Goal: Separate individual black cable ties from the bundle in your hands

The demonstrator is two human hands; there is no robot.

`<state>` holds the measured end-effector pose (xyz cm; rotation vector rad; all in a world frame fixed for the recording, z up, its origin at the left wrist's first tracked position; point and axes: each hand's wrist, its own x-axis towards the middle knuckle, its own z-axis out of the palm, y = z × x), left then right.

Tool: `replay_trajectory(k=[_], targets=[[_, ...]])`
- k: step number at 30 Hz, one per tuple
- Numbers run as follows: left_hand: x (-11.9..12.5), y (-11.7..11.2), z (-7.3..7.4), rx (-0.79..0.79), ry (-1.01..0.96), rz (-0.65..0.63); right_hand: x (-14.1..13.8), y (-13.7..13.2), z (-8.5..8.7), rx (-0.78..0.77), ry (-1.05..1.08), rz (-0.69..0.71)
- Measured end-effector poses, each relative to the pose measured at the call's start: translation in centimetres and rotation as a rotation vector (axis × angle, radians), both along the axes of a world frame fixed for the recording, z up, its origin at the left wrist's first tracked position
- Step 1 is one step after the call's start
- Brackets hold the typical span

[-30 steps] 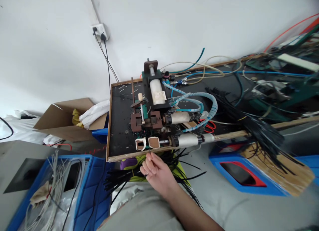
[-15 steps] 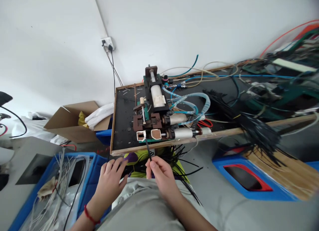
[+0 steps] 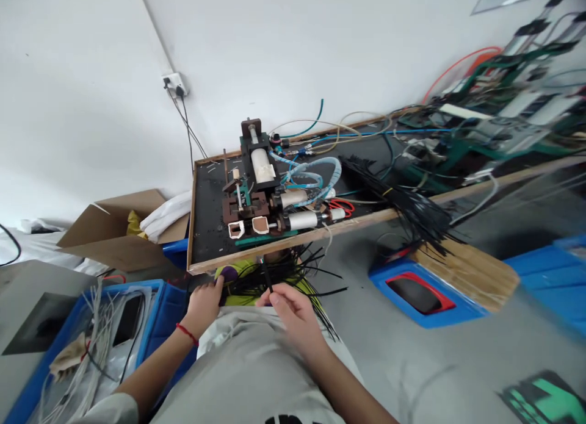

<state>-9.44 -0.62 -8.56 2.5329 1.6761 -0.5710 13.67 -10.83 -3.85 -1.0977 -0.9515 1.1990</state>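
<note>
My right hand (image 3: 289,311) pinches a thin black strip (image 3: 265,277) that points up toward the bench edge. My left hand (image 3: 204,301), with a red cord at the wrist, rests on a bundle of black strips (image 3: 256,285) lying on my lap over yellow-green and purple cloth. Just above, on a black board (image 3: 208,229), stands a small pneumatic machine (image 3: 256,195) with white cylinders, blue hoses and two small white-rimmed openings (image 3: 247,227) at its front.
A large sheaf of black strips (image 3: 403,207) lies across the bench to the right. Red-handled scissors (image 3: 341,205) sit beside the machine. A blue crate with pale wires (image 3: 91,332) is at left, a cardboard box (image 3: 114,229) behind it, another blue crate (image 3: 421,293) on the floor at right.
My left hand came into view and settled on the bundle in my lap. My right hand drew back slightly from the machine with the strip. The view swung right.
</note>
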Motion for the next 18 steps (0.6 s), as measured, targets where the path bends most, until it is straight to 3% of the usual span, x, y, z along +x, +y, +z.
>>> replay_trajectory(k=[5, 9, 13, 18], targets=[[-0.8, -0.5, 0.5, -0.075, -0.026, 0.062, 7.3, -1.9, -5.1, -0.266, -0.421, -0.226], [-0.8, -2.1, 1.2, -0.141, -0.097, 0.085, 12.8, -6.6, -7.3, -0.508, -0.648, -0.188], [0.6, -3.4, 2.4, -0.26, -0.262, 0.066, 12.2, -10.7, -5.7, -0.544, -0.717, -0.042], [5.5, -3.5, 6.1, -0.444, -0.516, -0.048, 7.4, -11.7, -2.6, -0.314, -0.474, 0.218]])
